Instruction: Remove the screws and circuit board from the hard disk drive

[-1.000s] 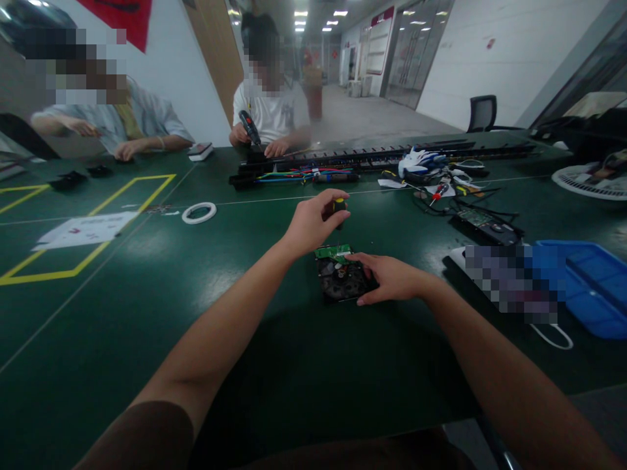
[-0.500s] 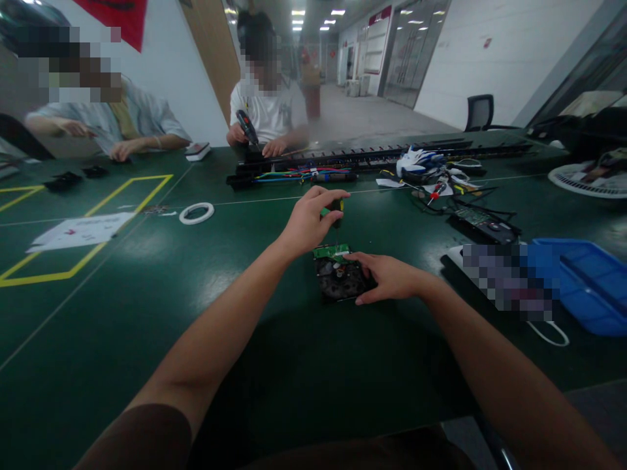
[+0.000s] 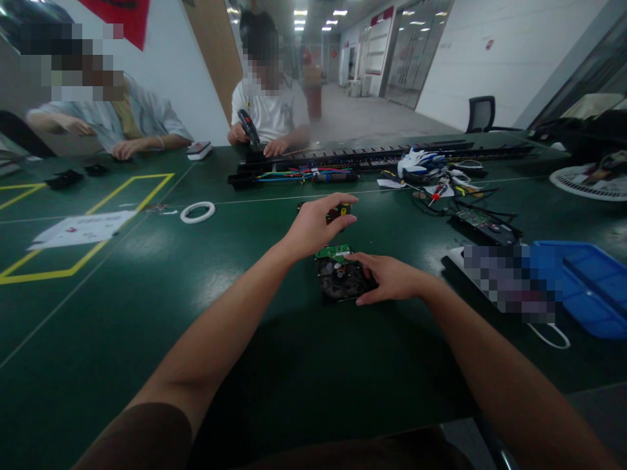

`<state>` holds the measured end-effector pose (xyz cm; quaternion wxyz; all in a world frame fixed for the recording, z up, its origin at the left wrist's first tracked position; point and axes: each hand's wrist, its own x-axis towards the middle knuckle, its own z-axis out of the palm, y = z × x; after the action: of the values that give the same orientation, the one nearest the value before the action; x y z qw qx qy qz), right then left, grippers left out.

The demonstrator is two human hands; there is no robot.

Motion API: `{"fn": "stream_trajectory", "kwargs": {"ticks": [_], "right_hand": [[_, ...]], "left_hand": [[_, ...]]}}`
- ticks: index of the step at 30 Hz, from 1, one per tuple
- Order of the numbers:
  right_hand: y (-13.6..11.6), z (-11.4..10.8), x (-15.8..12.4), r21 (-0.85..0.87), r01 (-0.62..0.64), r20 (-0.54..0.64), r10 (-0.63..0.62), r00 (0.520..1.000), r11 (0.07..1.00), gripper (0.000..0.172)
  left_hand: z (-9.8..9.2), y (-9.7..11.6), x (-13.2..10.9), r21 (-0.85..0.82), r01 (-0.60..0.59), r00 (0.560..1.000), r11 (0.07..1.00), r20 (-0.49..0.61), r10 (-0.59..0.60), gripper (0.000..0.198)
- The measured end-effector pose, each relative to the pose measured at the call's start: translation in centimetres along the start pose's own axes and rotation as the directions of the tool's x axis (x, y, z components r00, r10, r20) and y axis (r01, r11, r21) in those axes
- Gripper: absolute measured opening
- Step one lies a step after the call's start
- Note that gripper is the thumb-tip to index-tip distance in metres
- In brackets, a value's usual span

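Note:
A hard drive (image 3: 337,279) lies on the green table in front of me, its green circuit board (image 3: 334,252) at the far end. My right hand (image 3: 386,277) grips the drive's right side between thumb and fingers. Just above and beyond the drive, my left hand (image 3: 318,223) is closed around a screwdriver (image 3: 345,210) with a dark and yellow handle. The handle lies roughly sideways behind the fingers, and I cannot make out the tip.
Right of the drive are a second circuit-board device (image 3: 484,225), a pouch-like item (image 3: 504,281) and a blue tray (image 3: 595,287). Beyond lie gloves (image 3: 418,162), cables and long black rails (image 3: 372,155). A tape roll (image 3: 197,212) sits left. Two people work across the table.
The screwdriver, upright over the circuit board before, is now lifted off and turned sideways in my left hand. My right hand stays on the hard drive.

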<state>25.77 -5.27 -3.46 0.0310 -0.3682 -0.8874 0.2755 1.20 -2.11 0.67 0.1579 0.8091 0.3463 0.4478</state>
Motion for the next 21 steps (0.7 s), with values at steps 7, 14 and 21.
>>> {"fn": "stream_trajectory", "kwargs": {"ticks": [7, 14, 21], "right_hand": [[-0.1, -0.1, 0.1, 0.015, -0.007, 0.001, 0.007, 1.0, 1.0, 0.111], [0.1, 0.1, 0.1, -0.012, 0.005, -0.004, -0.005, 1.0, 1.0, 0.111], [0.0, 0.0, 0.2, -0.002, 0.006, -0.007, -0.006, 1.0, 1.0, 0.111]], "left_hand": [[0.9, 0.0, -0.1, -0.004, 0.053, 0.996, 0.999, -0.074, -0.053, 0.013], [1.5, -1.0, -0.2, -0.207, 0.17, 0.98, 0.963, -0.063, -0.187, 0.036], [1.2, -0.8, -0.2, -0.179, 0.155, 0.984, 0.972, -0.059, -0.167, 0.024]]}}
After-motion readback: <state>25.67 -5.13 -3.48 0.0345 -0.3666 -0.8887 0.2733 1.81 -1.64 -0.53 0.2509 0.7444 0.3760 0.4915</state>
